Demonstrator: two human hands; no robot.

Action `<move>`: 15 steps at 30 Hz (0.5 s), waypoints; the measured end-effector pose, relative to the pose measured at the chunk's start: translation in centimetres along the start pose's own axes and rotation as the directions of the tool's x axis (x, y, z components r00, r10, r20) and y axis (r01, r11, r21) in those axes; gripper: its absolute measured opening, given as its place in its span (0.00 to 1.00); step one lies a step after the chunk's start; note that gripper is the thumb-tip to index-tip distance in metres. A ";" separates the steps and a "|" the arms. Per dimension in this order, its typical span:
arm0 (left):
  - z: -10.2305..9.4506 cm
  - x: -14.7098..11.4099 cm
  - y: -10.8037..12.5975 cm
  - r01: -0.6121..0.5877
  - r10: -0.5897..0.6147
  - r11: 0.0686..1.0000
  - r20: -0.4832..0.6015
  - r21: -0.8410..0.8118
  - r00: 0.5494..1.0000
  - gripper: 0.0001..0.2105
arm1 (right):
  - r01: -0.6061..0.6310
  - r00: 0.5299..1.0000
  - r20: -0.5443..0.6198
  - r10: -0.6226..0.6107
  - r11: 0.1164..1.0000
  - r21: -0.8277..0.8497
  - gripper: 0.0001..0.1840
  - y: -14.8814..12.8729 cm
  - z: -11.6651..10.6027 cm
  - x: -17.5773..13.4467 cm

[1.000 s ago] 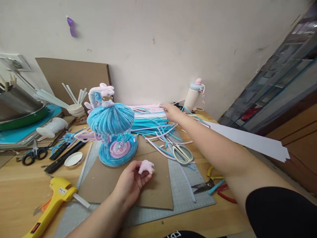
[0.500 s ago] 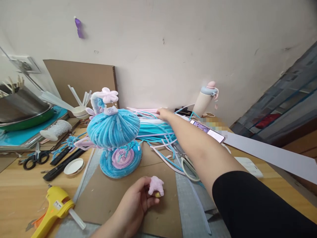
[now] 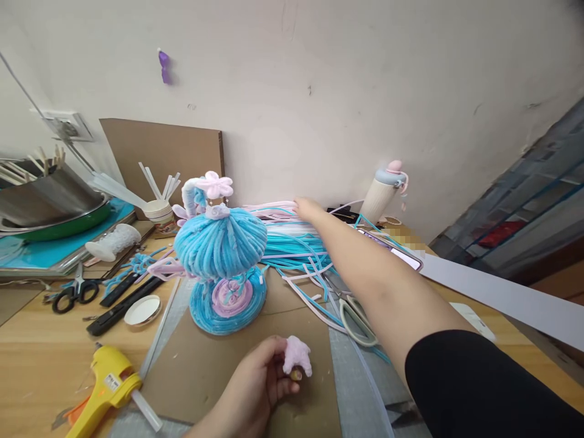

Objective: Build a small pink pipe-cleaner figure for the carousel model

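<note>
My left hand (image 3: 260, 380) is closed on a small fuzzy pale-pink piece (image 3: 297, 357) with stubby points, pinched between thumb and fingers above a brown cardboard sheet (image 3: 182, 371). Stretched across to the back, my right hand (image 3: 310, 210) rests at the pink end of a pile of blue, white and pink pipe cleaners (image 3: 292, 246); its fingers are mostly hidden. Between the hands and to the left stands a blue pipe-cleaner lamp shape (image 3: 221, 243) with a pink flower on top and a round blue-and-pink coiled base (image 3: 201, 310).
At left lie a yellow glue gun (image 3: 109, 380), black scissors (image 3: 75, 295), a spool (image 3: 114, 242) and a paper cup (image 3: 159, 213) of glue sticks. Pale-handled scissors (image 3: 358, 322) lie under my right forearm. A bottle (image 3: 383, 191) and phone (image 3: 406, 258) are at the right.
The view has shifted, so the scene sits a little lower and further right. My left hand keeps the pink piece, and my right hand stays at the pipe-cleaner pile.
</note>
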State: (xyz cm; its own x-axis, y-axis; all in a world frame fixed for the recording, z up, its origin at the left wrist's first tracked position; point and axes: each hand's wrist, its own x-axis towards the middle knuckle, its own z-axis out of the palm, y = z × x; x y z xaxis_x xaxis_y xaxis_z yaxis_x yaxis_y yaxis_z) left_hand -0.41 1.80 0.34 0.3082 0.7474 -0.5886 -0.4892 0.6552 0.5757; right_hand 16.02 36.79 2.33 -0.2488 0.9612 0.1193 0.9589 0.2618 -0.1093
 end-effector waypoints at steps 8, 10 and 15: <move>-0.2 0.0 -0.2 -0.001 0.001 1.000 0.029 -0.012 1.000 0.09 | -0.086 0.995 0.038 0.089 0.993 -0.080 0.15 -0.8 1.5 0.5; -0.1 0.0 -0.2 0.009 -0.009 1.000 0.013 -0.010 1.000 0.09 | -0.096 0.993 0.058 0.101 0.991 -0.091 0.15 -1.0 1.8 0.3; -0.1 0.0 0.0 0.013 -0.013 1.000 0.004 -0.006 1.000 0.08 | -0.108 0.994 -0.004 0.108 0.989 -0.102 0.14 -1.5 0.2 -0.4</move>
State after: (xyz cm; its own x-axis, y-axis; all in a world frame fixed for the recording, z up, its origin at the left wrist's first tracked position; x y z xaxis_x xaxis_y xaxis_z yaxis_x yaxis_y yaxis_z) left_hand -0.44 1.78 0.28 0.3174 0.7394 -0.5937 -0.4902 0.6639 0.5647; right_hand 14.61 36.05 2.25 -0.1435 0.9834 0.1112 0.9890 0.1466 -0.0207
